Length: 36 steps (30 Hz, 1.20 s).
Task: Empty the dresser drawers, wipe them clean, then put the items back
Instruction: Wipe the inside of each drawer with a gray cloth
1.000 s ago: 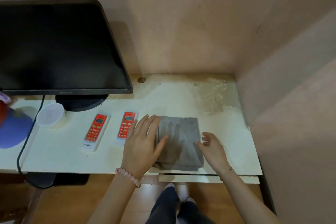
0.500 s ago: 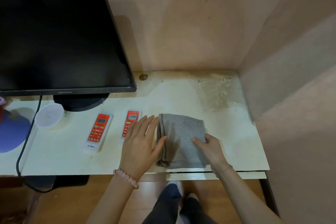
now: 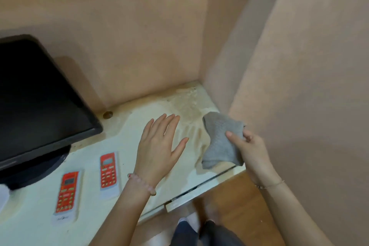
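Monitor (image 3: 38, 102) cut off at left edge, its stand mostly hidden beneath screen. White object (image 3: 3, 195) at left edge, cropped, unidentifiable. My right hand (image 3: 249, 146) covers part of grey cloth (image 3: 221, 142). Remote (image 3: 66, 195) button labels too small to read.

My right hand (image 3: 252, 151) holds the grey cloth (image 3: 221, 142) lifted just over the tabletop (image 3: 179, 168) near its right edge, close to the front right corner. The cloth is a soft, knitted grey piece, bunched and crumpled in my fingers (image 3: 231, 136), its upper end flaring toward the back wall and its lower end drooping toward the front edge.
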Each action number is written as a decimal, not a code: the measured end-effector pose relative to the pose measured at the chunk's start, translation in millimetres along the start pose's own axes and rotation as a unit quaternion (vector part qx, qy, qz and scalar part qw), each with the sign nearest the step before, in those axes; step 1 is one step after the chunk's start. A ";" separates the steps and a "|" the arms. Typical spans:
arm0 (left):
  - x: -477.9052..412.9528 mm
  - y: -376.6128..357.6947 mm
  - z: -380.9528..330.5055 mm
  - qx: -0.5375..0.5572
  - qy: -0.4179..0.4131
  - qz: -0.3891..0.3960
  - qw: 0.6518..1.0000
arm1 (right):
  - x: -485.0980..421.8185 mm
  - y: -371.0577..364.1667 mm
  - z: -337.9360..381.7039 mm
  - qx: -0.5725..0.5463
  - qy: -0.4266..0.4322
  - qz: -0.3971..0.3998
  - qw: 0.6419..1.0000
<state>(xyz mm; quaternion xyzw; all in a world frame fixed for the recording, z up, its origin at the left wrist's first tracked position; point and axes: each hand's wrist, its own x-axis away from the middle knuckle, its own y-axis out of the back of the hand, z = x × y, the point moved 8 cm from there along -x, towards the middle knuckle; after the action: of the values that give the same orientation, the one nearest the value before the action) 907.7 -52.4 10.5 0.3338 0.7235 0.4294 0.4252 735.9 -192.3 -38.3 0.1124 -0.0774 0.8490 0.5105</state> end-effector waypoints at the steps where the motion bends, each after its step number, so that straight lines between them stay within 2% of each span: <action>1: -7.2 -1.2 -13.6 0.006 -0.026 0.000 1.000 | 5.1 17.5 4.6 -0.017 0.005 -0.028 0.999; 12: -16.4 -12.6 -189.5 0.079 -0.266 0.011 0.961 | 122.2 182.2 21.0 -0.100 0.077 -0.261 0.957; 18: 37.7 -21.6 -295.5 0.120 -0.383 0.054 0.914 | 232.4 255.8 -10.9 -0.165 0.075 -0.370 0.911; 23: 104.7 -28.9 -372.6 0.148 -0.458 0.081 0.873 | 333.3 301.7 -47.3 -0.170 0.060 -0.462 0.868; 29: 192.9 -38.7 -454.0 0.169 -0.562 0.124 0.800 | 454.3 331.6 -94.6 -0.185 0.039 -0.571 0.799; 36: 287.9 -51.9 -546.6 0.206 -0.671 0.174 0.690 | 566.4 349.6 -143.3 -0.207 0.009 -0.686 0.697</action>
<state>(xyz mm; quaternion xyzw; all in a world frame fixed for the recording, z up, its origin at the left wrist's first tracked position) 289.0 -13.9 16.3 0.7322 0.2443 -0.0030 0.6358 153.8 160.9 -29.2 0.0183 -0.1475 0.2269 0.9625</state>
